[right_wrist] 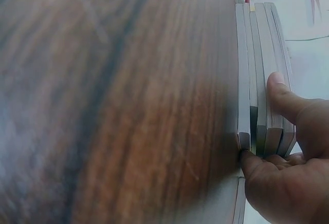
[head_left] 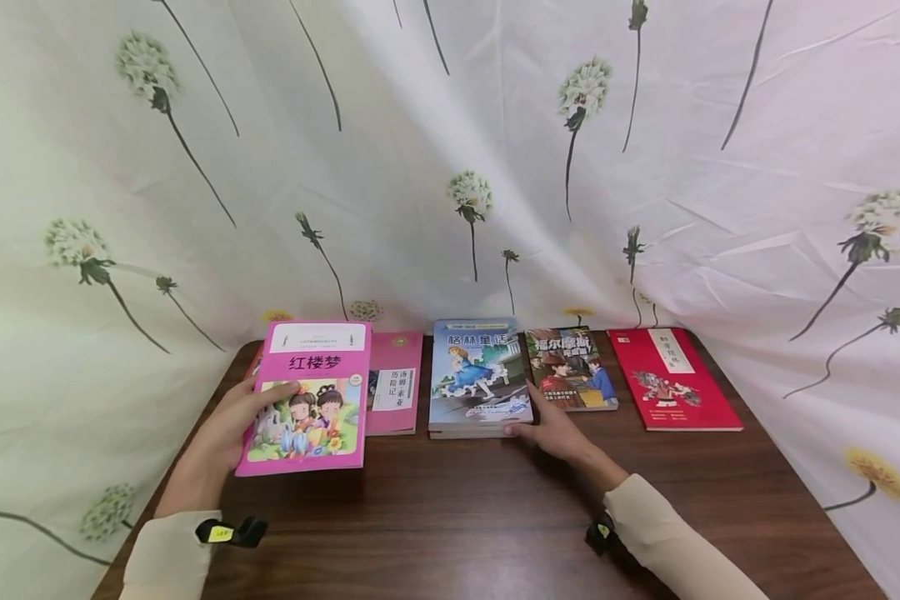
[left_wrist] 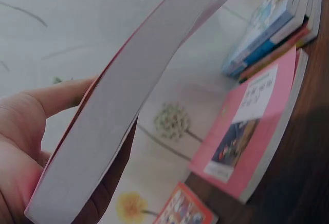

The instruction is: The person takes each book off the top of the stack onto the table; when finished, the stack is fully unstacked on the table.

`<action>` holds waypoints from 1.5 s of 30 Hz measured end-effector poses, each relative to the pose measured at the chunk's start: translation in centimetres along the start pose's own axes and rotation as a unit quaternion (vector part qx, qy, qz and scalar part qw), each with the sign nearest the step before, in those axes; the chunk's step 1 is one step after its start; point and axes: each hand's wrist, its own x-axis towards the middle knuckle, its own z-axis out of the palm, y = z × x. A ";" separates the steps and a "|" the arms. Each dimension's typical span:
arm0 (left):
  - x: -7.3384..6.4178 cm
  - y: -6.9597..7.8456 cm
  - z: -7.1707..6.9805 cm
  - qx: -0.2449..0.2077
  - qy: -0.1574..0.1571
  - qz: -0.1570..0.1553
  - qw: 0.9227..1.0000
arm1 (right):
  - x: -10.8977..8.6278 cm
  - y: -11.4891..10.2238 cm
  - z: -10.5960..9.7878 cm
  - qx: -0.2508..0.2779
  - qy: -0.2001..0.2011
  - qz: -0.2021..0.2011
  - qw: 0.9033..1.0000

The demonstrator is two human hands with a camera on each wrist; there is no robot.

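Note:
My left hand point(head_left: 228, 425) holds a pink book point(head_left: 307, 437) by its left side, raised above the table, thumb over the cover and fingers underneath. In the left wrist view the book's white page edge point(left_wrist: 110, 100) faces the camera. At the middle, a stack of books point(head_left: 472, 432) lies with a blue-covered one on top. My right hand point(head_left: 558, 429) grips the stack's near right corner. The right wrist view shows the thumb point(right_wrist: 277, 88) against the near page edges and the other fingers by the right side.
A pink book point(head_left: 397, 400) lies partly behind the raised one, with a red-edged book point(left_wrist: 185, 208) at the far left. Right of the stack are a dark picture-cover book point(head_left: 573, 375) and a red book point(head_left: 675, 392). A floral cloth point(head_left: 420, 167) hangs behind the brown table point(head_left: 435, 517).

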 end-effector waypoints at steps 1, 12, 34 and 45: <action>-0.1 -0.2 -0.3 0.003 0.001 -0.001 1.000 | 0.0 0.0 0.0 0.000 0.000 -0.001 1.000; -1.0 -1.9 -4.0 0.035 0.001 -0.029 0.999 | 0.0 0.0 -0.1 -0.007 -0.002 0.005 1.000; -3.3 -5.2 -9.1 0.058 0.002 -0.124 0.991 | 0.1 0.3 0.2 -0.002 0.004 -0.005 1.000; -3.2 -7.5 -11.3 0.042 -0.004 -0.145 0.989 | 0.1 0.3 0.1 -0.002 0.005 -0.003 1.000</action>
